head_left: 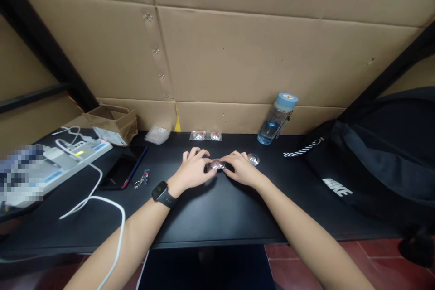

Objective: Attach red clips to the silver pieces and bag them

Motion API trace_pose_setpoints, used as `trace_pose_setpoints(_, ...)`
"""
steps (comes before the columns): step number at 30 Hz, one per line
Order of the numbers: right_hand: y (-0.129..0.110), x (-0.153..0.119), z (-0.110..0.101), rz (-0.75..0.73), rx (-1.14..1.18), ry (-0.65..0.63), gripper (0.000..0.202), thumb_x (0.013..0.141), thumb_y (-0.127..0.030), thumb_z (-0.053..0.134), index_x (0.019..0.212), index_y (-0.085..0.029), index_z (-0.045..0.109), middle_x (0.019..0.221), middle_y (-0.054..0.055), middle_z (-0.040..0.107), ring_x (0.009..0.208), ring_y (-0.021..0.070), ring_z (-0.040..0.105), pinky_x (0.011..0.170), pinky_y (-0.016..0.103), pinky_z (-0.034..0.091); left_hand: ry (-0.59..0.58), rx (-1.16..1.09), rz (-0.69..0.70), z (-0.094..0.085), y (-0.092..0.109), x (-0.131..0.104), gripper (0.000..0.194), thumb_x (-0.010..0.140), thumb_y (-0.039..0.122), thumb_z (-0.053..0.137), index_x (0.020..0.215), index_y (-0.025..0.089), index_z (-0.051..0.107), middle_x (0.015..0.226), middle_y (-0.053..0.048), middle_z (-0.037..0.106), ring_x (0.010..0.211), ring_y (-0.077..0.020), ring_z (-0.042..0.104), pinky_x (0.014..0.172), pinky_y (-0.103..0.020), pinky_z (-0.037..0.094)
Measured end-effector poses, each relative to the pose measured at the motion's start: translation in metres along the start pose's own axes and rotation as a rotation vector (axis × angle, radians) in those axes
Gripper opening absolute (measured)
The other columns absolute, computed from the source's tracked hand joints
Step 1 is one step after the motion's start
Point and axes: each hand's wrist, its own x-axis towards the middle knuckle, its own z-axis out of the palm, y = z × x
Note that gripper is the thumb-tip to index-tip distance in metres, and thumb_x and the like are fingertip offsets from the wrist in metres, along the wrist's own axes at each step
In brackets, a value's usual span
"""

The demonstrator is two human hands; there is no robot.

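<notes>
Between my two hands is a small round piece in a clear wrapper (pixel 217 164), shiny with a red mark. My left hand (pixel 190 170), with a black watch (pixel 159 191) on its wrist, pinches the wrapper's left side between thumb and finger. On the other side, the fingers of my right hand (pixel 243 168) grip the same piece. A shiny, clear round piece (pixel 253 159) lies on the black table just beyond my right hand. Behind my hands, near the cardboard wall, lie two similar wrapped round pieces (pixel 215 136) side by side.
A blue-lidded water bottle (pixel 274 118) leans at the back right, near a black backpack (pixel 377 158). Leftward are a crumpled plastic bag (pixel 157 135), a brown paper bag (pixel 113 122), a tablet (pixel 124 167), a keychain (pixel 146 176) and a power strip (pixel 54 174). A white cable (pixel 120 222) crosses my left forearm.
</notes>
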Motion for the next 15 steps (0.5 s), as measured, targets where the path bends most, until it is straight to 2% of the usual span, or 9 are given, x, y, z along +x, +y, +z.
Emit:
trace_pose_setpoints(2, 0.0003, 0.0024, 0.0004, 0.037, 0.015, 0.029, 0.023, 0.099, -0.031, 0.056, 0.119, -0.027, 0.067, 0.117, 0.006, 0.073, 0.108, 0.0252, 0.056, 0.086, 0.038, 0.029, 0.0, -0.01, 0.01, -0.0005, -0.0004, 0.0005, 0.028, 0.088, 0.048, 0.067, 0.108, 0.029, 0.074, 0.123, -0.007, 0.064, 0.12, -0.0323, 0.043, 0.091, -0.047, 0.033)
trace_pose_setpoints(5, 0.0025, 0.006, 0.001, 0.122, 0.053, 0.085, 0.023, 0.104, -0.035, 0.048, 0.11, -0.028, 0.069, 0.109, 0.004, 0.075, 0.103, 0.0227, 0.059, 0.087, 0.039, 0.027, 0.046, -0.022, -0.031, 0.0012, -0.0006, 0.002, 0.016, 0.093, 0.037, 0.063, 0.096, 0.025, 0.074, 0.116, -0.007, 0.067, 0.116, -0.029, 0.046, 0.09, -0.045, 0.032)
trace_pose_setpoints(8, 0.0048, 0.0073, 0.003, 0.223, 0.081, 0.104, 0.021, 0.103, -0.038, 0.051, 0.104, -0.027, 0.068, 0.093, 0.001, 0.076, 0.094, 0.0207, 0.061, 0.086, 0.038, 0.027, 0.07, -0.04, -0.053, 0.0044, 0.0008, 0.0031, 0.025, 0.096, 0.033, 0.058, 0.08, 0.023, 0.074, 0.113, -0.006, 0.067, 0.114, -0.0281, 0.047, 0.089, -0.046, 0.032)
trace_pose_setpoints(10, 0.0045, 0.0069, 0.0043, 0.272, 0.04, 0.119, 0.018, 0.1, -0.039, 0.057, 0.108, -0.027, 0.067, 0.086, 0.0, 0.074, 0.091, 0.0212, 0.06, 0.083, 0.037, 0.027, 0.07, -0.033, -0.045, 0.0059, 0.0026, 0.0033, 0.029, 0.096, 0.033, 0.058, 0.074, 0.021, 0.073, 0.111, -0.006, 0.067, 0.114, -0.0286, 0.047, 0.089, -0.046, 0.032)
trace_pose_setpoints(12, 0.0023, 0.0062, 0.0044, 0.25, -0.048, 0.167, 0.022, 0.098, -0.039, 0.061, 0.116, -0.027, 0.066, 0.094, 0.003, 0.074, 0.095, 0.0227, 0.059, 0.082, 0.037, 0.027, 0.082, -0.006, -0.043, 0.006, 0.0044, 0.0032, 0.03, 0.095, 0.033, 0.059, 0.071, 0.019, 0.071, 0.108, -0.007, 0.067, 0.114, -0.0294, 0.047, 0.089, -0.046, 0.032)
trace_pose_setpoints(15, -0.0022, 0.0054, 0.0034, 0.048, -0.125, 0.169, 0.023, 0.099, -0.041, 0.06, 0.116, -0.03, 0.07, 0.115, 0.006, 0.072, 0.105, 0.0239, 0.057, 0.084, 0.039, 0.028, 0.116, 0.023, -0.071, 0.0035, 0.0055, 0.003, 0.026, 0.092, 0.034, 0.063, 0.071, 0.019, 0.068, 0.103, -0.009, 0.067, 0.112, -0.0301, 0.047, 0.088, -0.046, 0.033)
